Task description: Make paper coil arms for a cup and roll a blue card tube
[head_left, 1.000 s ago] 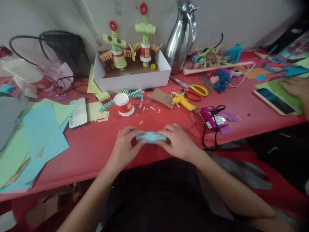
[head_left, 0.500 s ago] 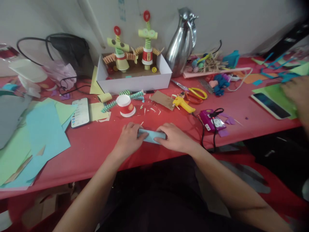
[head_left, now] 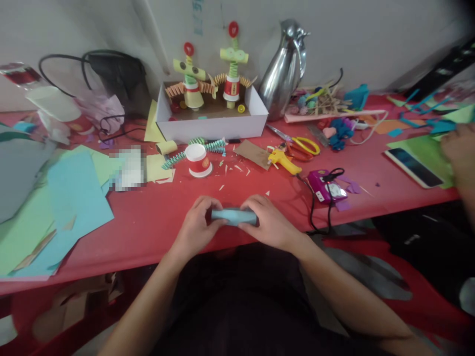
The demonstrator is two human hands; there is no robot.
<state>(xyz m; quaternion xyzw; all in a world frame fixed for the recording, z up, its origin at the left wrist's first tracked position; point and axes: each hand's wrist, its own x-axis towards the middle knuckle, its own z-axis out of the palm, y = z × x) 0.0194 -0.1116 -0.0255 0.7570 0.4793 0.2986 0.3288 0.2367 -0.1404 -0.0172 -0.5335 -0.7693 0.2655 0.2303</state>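
A rolled tube of light blue paper (head_left: pixel 234 216) lies sideways between my hands, just above or on the near part of the red table (head_left: pixel 148 212). My left hand (head_left: pixel 198 220) is closed round its left end, thumb at the front. The right end is gripped by my right hand (head_left: pixel 265 220), with the thumb below and fingers behind. Beyond them stands a red and white paper cup (head_left: pixel 198 160), upside down, beside green and blue folded paper springs (head_left: pixel 174 159) and a small yellow paper roll (head_left: pixel 166 147).
A white box (head_left: pixel 211 126) holds two paper-cup figures. Behind it stands a steel jug (head_left: pixel 284 74). Scissors (head_left: pixel 302 145), a yellow glue gun (head_left: pixel 284 161) and a purple power socket (head_left: pixel 326 187) with a cord lie to the right. Blue sheets (head_left: pixel 79 193) cover the left. Another person's hand (head_left: pixel 460 143) rests far right.
Both hands have drawn slightly nearer to me with the paper, which now looks more tightly rounded into a tube. The whole view has shifted a little.
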